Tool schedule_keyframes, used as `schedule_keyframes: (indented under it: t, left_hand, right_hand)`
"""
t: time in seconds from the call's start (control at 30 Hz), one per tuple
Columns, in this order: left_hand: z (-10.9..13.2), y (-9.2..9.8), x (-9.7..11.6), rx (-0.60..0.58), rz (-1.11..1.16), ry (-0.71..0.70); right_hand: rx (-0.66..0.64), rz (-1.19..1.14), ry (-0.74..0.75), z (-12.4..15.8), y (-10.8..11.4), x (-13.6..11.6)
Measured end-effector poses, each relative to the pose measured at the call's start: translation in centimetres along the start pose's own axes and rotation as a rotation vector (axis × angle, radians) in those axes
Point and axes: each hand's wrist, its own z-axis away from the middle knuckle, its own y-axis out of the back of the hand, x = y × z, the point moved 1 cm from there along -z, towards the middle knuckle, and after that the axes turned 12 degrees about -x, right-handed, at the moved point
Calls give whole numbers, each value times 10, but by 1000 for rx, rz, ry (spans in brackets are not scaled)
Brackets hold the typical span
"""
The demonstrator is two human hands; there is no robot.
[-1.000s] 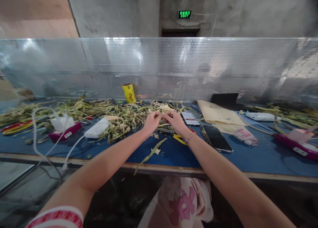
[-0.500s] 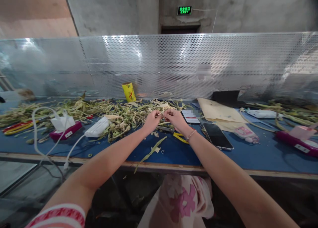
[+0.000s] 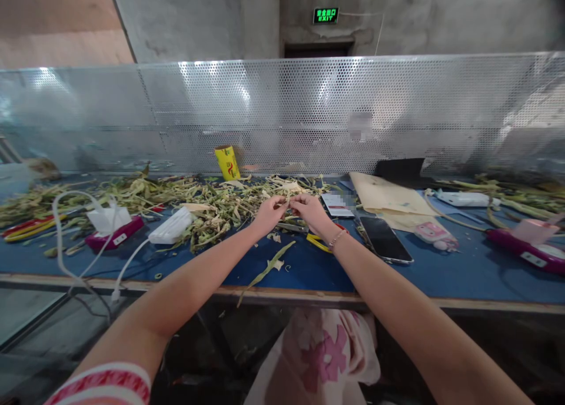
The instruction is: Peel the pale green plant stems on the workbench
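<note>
Over the front of a heap of green and straw-coloured dried plant pieces [image 3: 220, 208], my left hand [image 3: 270, 212] and my right hand [image 3: 309, 212] meet with their fingertips almost touching. Thumb and fingers of each are closed in a pinch. A small pale plant piece sits between them, mostly hidden by the fingers. Under my right wrist are yellow-handled pliers [image 3: 318, 244], partly covered by the hand. One long green leaf strip [image 3: 270, 266] lies nearer to me, its lower end hanging over the table edge.
A lit phone [image 3: 337, 205] and a dark phone [image 3: 385, 240] lie right of my hands, near brown paper [image 3: 382, 194]. Left are a white power bank [image 3: 171, 225] with cable and a purple tissue holder [image 3: 113, 233]. A yellow can [image 3: 228, 163] stands before the perforated metal screen [image 3: 282, 110].
My fingertips have come slightly closer together, and the pale plant piece shows less between them. The whole view has shifted a little; the things on the table lie as before.
</note>
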Motion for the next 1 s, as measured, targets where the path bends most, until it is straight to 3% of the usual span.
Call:
schedule_keyframes:
  t: [0.17,0.47,0.7,1.0]
  left_hand:
    - [-3,-1,-4,31,70,-21]
    - [0,2,1,-32,89,-20]
    - [2,-1,1,-44,115,16]
    - [-3,2,-1,-124,366,119]
  right_hand:
    - [2,-147,-22,1,0,-3]
    - [-70,-348,-115,3,4,-6]
    - [-76,-350,-124,2,4,-6]
    - [-55,-272,-100,2,5,-8]
